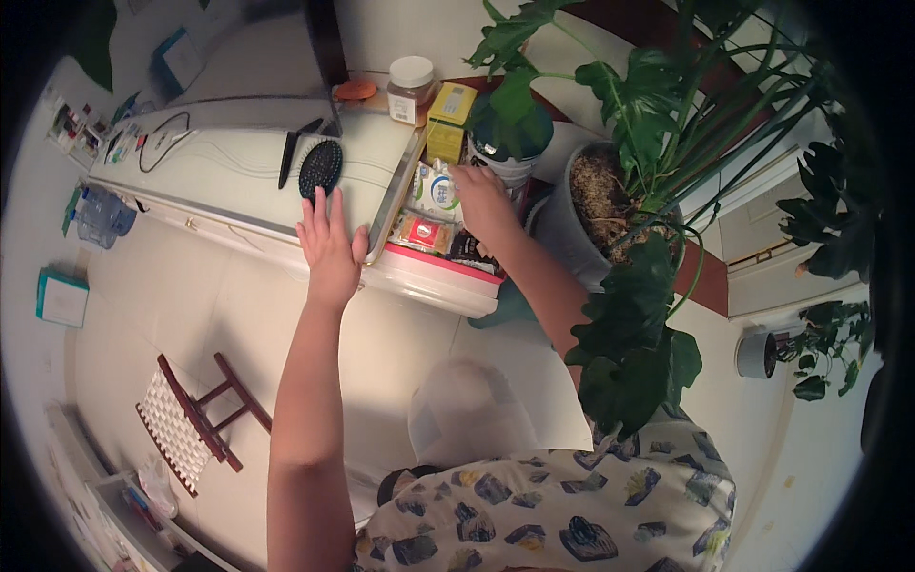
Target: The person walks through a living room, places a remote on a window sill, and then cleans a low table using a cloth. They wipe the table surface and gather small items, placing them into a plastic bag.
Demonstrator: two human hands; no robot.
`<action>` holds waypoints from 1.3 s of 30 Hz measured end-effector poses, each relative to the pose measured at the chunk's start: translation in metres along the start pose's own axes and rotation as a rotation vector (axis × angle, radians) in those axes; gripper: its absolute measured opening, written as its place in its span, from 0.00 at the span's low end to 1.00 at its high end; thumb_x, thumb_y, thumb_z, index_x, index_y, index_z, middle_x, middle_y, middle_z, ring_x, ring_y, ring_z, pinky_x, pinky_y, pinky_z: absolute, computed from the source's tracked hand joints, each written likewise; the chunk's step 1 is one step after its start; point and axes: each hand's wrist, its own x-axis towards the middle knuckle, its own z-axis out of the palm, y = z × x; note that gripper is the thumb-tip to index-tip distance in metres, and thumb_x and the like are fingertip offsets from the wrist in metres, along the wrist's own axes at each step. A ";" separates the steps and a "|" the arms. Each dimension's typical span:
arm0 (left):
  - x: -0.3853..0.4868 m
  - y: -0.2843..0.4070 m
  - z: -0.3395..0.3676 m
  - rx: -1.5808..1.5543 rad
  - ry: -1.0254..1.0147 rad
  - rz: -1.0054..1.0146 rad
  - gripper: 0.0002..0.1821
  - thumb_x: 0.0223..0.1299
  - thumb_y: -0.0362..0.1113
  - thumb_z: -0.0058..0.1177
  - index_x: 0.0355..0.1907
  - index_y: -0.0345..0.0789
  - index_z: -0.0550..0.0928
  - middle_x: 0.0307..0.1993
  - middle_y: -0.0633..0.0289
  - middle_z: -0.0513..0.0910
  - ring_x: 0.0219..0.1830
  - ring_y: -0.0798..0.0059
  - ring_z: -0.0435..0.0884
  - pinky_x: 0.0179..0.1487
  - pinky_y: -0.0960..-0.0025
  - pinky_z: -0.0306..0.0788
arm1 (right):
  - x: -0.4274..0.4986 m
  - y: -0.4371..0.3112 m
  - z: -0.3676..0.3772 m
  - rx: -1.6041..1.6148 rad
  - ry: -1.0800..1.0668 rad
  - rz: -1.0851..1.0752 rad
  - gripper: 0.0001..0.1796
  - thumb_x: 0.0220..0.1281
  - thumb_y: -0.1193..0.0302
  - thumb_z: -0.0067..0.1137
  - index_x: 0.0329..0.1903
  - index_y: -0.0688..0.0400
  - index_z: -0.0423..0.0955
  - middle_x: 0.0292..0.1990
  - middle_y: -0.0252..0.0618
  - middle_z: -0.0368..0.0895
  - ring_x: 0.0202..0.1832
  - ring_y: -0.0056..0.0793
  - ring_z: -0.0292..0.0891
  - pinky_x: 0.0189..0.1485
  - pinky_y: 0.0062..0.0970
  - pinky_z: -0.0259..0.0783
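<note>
My left hand (pixel 329 247) is spread over the front edge of the white cabinet top (pixel 236 161). Its fingertips reach the handle end of a black hairbrush (pixel 320 164), whose bristles face up; the grip of the brush is mostly hidden. On the right, my right hand (pixel 486 204) reaches over a pink-rimmed white container (pixel 447 282), fingers curled against the edge of a white printed packet (pixel 434 191). Whether they pinch the packet is unclear. A red-labelled snack packet (pixel 423 232) and a dark packet (pixel 470 250) lie in the container, nearer to me.
Behind the container stand a yellow box (pixel 450 121), a white-lidded jar (pixel 411 89) and a dark-lidded tub (pixel 511 129). A large potted plant (pixel 586 222) spreads leaves over my right arm. A black comb (pixel 288 157) lies left of the brush. A woven stool (pixel 182 422) is at lower left.
</note>
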 end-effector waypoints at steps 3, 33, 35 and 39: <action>0.005 -0.003 -0.005 0.022 -0.033 0.024 0.41 0.67 0.45 0.55 0.78 0.39 0.54 0.78 0.48 0.50 0.79 0.42 0.45 0.77 0.38 0.41 | -0.038 -0.003 -0.013 0.199 0.221 0.041 0.20 0.61 0.75 0.60 0.58 0.59 0.74 0.55 0.47 0.76 0.58 0.48 0.70 0.62 0.40 0.67; 0.038 0.046 -0.015 -0.148 0.067 -0.010 0.34 0.64 0.38 0.58 0.72 0.36 0.65 0.71 0.46 0.64 0.74 0.47 0.59 0.77 0.49 0.50 | -0.166 -0.018 0.002 0.484 0.201 0.510 0.37 0.62 0.73 0.65 0.72 0.63 0.58 0.69 0.55 0.63 0.70 0.48 0.62 0.70 0.40 0.63; 0.000 0.031 -0.031 -0.213 0.111 0.007 0.30 0.64 0.33 0.57 0.69 0.35 0.68 0.71 0.45 0.64 0.73 0.46 0.60 0.76 0.50 0.52 | -0.174 -0.030 -0.017 0.344 0.240 0.368 0.34 0.64 0.72 0.62 0.70 0.64 0.61 0.69 0.54 0.62 0.70 0.50 0.61 0.70 0.41 0.62; -0.126 -0.041 -0.072 0.076 0.116 -0.071 0.24 0.63 0.25 0.54 0.63 0.37 0.78 0.69 0.49 0.69 0.71 0.49 0.64 0.75 0.50 0.54 | -0.204 -0.069 -0.050 0.503 0.089 0.293 0.28 0.65 0.71 0.59 0.66 0.64 0.65 0.68 0.54 0.64 0.69 0.51 0.61 0.71 0.43 0.59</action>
